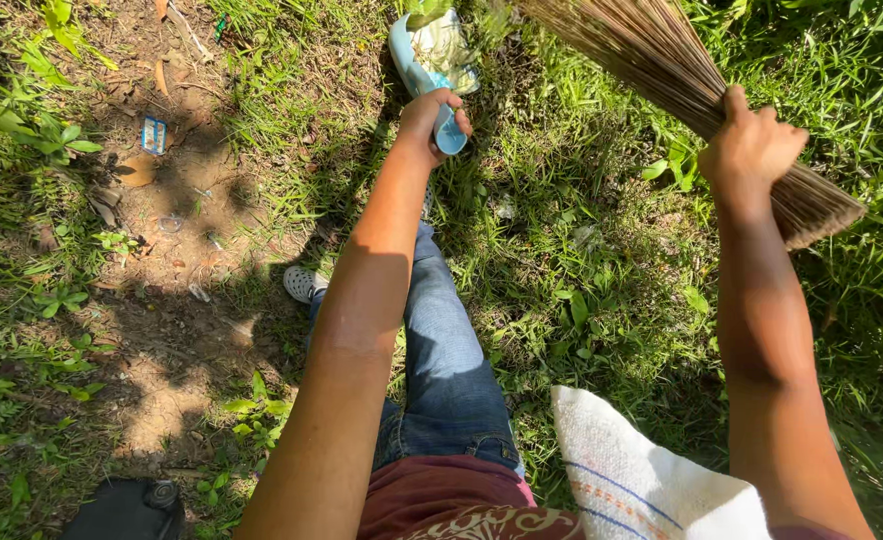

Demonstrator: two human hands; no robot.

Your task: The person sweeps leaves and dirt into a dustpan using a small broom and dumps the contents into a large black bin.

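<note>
My left hand point(430, 118) grips the handle of a light blue dustpan point(417, 55) that rests on the grass at the top centre, with crumpled clear plastic litter point(447, 45) in it. My right hand point(752, 150) is closed around the bound end of a brown stick broom point(662, 55), which slants from the top centre down to the right. The broom's bristles reach toward the dustpan. Below my arms I see my leg in blue jeans point(447, 350) and a grey perforated shoe point(305, 284).
A bare dirt patch point(182, 200) lies at left with a small blue wrapper point(154, 134) and dry leaves. Grass and weeds surround it. A white striped cloth point(632, 470) hangs at the bottom right. A black object point(127, 510) sits at the bottom left.
</note>
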